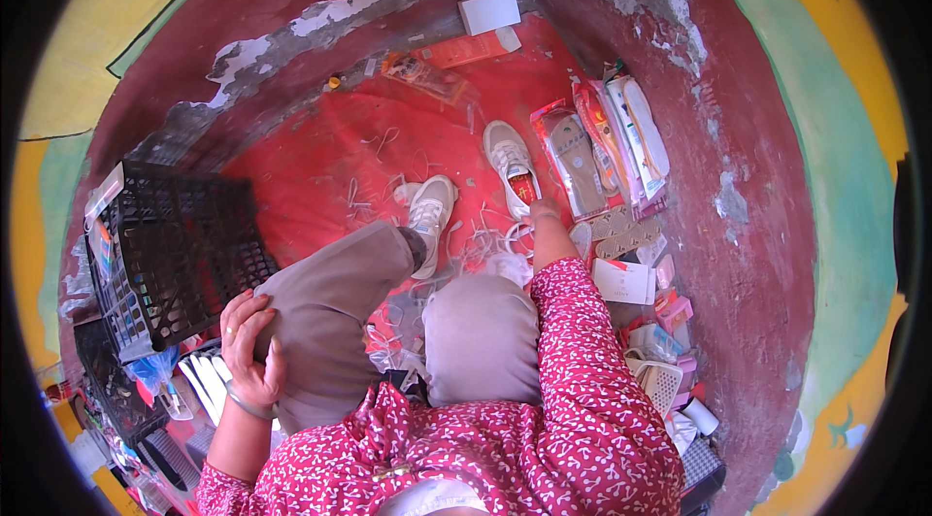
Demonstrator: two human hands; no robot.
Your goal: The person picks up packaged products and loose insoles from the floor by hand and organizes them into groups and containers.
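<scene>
The left hand (pixel 250 349) was laid flat and empty on the raised left knee (pixel 335 307). The right hand (pixel 544 212) was reached to the white shoe (pixel 512 166) on the red floor (pixel 320 157); its fingers were largely hidden, so its grip could not be told, perhaps touching the heel.

Bright, even daylight, soft shadows, sharp centre; strong fisheye bending and a black rim at the edges.
</scene>
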